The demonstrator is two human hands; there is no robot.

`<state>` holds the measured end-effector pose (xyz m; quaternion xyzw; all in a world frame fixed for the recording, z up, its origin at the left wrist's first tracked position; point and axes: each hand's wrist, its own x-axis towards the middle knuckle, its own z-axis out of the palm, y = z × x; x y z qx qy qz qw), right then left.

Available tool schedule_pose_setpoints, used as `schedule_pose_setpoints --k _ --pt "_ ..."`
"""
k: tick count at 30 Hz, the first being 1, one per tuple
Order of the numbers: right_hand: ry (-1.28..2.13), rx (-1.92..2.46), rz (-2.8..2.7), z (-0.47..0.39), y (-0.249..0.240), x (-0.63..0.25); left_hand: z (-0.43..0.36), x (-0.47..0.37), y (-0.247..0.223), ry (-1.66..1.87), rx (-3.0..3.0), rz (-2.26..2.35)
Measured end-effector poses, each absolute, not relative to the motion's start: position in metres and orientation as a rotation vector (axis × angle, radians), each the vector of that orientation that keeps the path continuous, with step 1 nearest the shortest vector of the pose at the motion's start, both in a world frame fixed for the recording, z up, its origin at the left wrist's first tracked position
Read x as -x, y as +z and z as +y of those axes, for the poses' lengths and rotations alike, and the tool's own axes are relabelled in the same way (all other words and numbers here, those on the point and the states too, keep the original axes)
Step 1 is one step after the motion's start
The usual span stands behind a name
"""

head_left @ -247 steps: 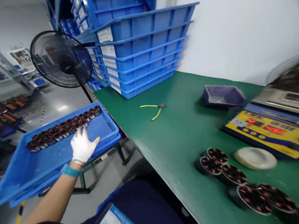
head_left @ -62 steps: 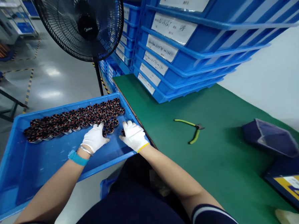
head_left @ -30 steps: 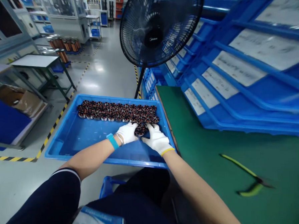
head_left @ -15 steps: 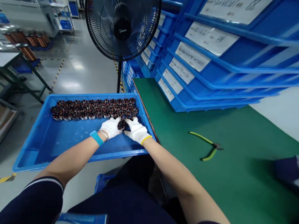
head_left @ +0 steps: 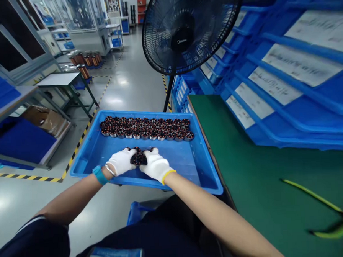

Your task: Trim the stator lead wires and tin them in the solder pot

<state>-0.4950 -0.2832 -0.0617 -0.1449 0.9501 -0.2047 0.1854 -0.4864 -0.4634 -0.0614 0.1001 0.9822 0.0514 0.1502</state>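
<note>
Several small copper-wound motor stators (head_left: 138, 158) are bunched between my two white-gloved hands, low over the front part of a blue tray (head_left: 88, 148). My left hand (head_left: 120, 162) presses on the bunch from the left, its fingers curled around it. From the right, my right hand (head_left: 156, 165) closes on the same bunch, thumb and fingers partly hidden. Whether the held stators touch the tray floor I cannot tell. Behind them, more stators (head_left: 144, 128) stand upright in tight rows along the tray's far side, apart from the held ones.
A green-topped bench (head_left: 266, 173) adjoins the tray on the right, with yellow-green cutting pliers (head_left: 315, 195) on it. Stacked blue bins with labels (head_left: 290, 87) rise above the bench. A black standing fan (head_left: 181, 39) is beyond the tray. Left stands a shelf cart (head_left: 57, 146).
My hands have moved left along the tray with the bunched stators, away from the tray's right end and clear of the rows. The view has swung to the right.
</note>
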Motion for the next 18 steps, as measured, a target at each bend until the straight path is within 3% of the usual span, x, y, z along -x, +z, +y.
schedule_pose_setpoints --k 6,18 --pt "-0.733 0.701 2.620 -0.332 -0.070 0.518 -0.527 0.479 -0.044 -0.045 0.245 2.979" --pt "-0.660 0.771 2.511 -0.306 -0.092 0.517 -0.553 0.489 -0.072 0.107 0.195 2.864"
